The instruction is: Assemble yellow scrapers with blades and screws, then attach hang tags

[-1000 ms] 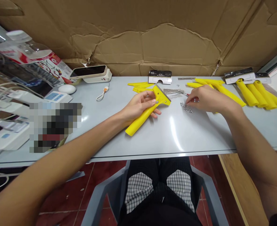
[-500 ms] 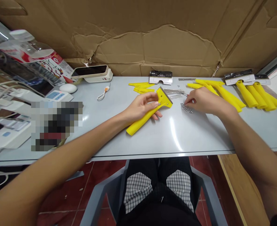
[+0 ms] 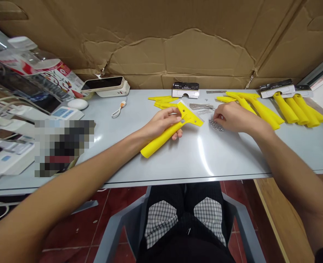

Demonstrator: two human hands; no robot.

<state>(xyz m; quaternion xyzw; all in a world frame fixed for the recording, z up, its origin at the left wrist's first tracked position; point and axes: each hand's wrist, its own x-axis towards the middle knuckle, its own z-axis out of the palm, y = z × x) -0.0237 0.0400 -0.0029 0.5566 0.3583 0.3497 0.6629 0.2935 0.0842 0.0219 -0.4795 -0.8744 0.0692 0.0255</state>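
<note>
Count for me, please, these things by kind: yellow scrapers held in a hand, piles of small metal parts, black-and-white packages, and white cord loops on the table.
Yellow scraper, in the left hand: 1
Pile of small metal parts: 1
Black-and-white packages: 3
White cord loop: 1
Total: 6

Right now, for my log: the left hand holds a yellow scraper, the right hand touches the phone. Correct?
Wrong about the right hand: the head view shows it at the small metal parts; the left hand does hold a yellow scraper.
</note>
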